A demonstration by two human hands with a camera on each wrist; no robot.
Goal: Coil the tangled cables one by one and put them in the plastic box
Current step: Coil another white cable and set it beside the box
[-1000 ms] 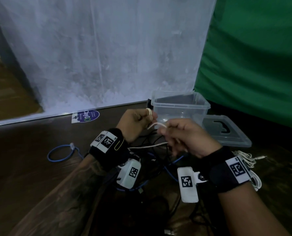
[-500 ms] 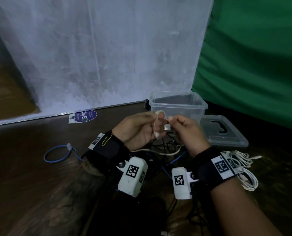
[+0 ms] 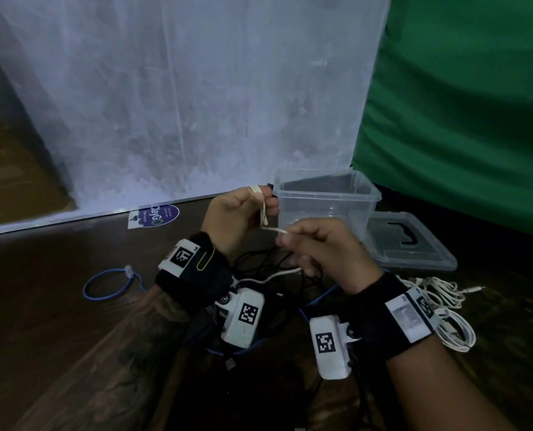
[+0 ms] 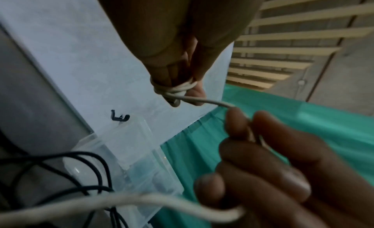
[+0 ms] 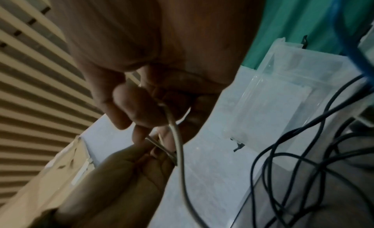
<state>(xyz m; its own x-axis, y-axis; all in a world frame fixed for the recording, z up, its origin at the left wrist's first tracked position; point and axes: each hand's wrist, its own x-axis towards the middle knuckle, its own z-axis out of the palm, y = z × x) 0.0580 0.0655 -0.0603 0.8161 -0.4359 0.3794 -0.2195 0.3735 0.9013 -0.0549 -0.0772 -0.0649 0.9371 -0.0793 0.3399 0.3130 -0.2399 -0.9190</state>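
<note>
My left hand is raised in front of the clear plastic box, with turns of a thin white cable wound round its fingertips. My right hand pinches the same cable a short way to the right, and the slack runs down from it to the floor. Below both hands lies a tangle of black cables and a blue one. The box stands open with nothing visible inside.
The box lid lies flat right of the box. A bundle of white cables sits at the right, a blue network cable loop at the left. White sheeting and a green cloth close the back.
The hands, close together half a second ago, have drawn apart. The left hand has risen with more cable wound on its fingers; the right has pulled a short stretch out to the right.
</note>
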